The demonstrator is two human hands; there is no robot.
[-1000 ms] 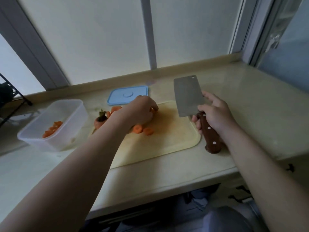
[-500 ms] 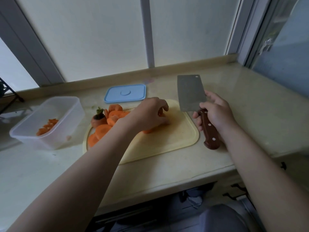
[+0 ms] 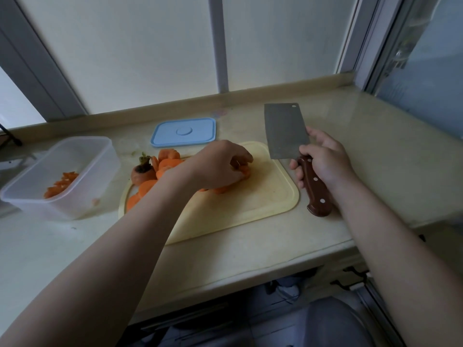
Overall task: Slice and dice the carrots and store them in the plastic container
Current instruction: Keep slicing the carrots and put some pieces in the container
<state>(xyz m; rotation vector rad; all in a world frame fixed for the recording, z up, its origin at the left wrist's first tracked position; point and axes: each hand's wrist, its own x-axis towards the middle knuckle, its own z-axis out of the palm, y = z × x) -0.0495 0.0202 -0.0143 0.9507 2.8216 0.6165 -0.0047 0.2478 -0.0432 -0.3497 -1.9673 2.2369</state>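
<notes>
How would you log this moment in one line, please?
left hand: pinches carrot slices on cutting board | right hand: grips cleaver | container: some carrot inside

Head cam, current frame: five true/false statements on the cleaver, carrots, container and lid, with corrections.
1. The right hand grips the cleaver by its wooden handle. True.
2. The cleaver blade is cutting a carrot. False: it is off to the right of the carrot slices, touching none.
3. The blue lid is on the plastic container. False: it lies on the counter behind the cutting board; the container is open.
4. The container holds diced carrot. True.
5. The left hand is curled over carrot slices on the board. True.
</notes>
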